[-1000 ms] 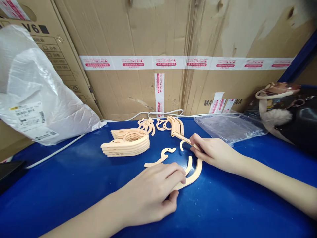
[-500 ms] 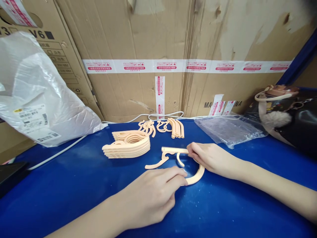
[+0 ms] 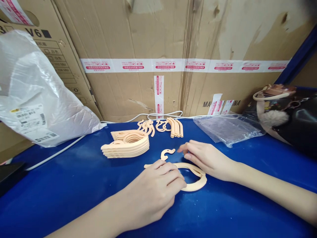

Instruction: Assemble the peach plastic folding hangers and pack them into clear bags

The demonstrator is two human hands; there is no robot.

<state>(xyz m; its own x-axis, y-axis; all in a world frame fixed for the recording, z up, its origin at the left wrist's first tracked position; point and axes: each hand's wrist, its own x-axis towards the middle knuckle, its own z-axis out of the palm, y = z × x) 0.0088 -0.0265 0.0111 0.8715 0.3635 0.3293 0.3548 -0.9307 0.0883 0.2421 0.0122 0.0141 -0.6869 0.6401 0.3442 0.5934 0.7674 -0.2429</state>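
A cream plastic folding hanger (image 3: 198,185) lies on the blue tabletop (image 3: 228,208), its curved arms making a loop. My left hand (image 3: 159,190) is closed on it from the near side, covering its left part. The hanger's hook (image 3: 165,153) sticks out beyond my left fingers. Just past the loop's right end, my right hand (image 3: 208,160) is open, with its fingers loosely bent and nothing held. A stack of folded hangers (image 3: 127,151) sits to the left. Behind are loose hooks (image 3: 147,127) and several curved hanger arms (image 3: 176,128).
A white parcel bag (image 3: 47,99) leans at the left, near a dark object (image 3: 11,172). Cardboard boxes (image 3: 133,89) wall off the back, with a white cable (image 3: 138,116) along their base. A clear plastic bag (image 3: 229,129) and a black bag (image 3: 302,122) lie at the right.
My right hand has let go of the hanger and opened slightly above it. The hanger's arms have swung together into a loop. My left hand has shifted slightly on it, now covering its left part.
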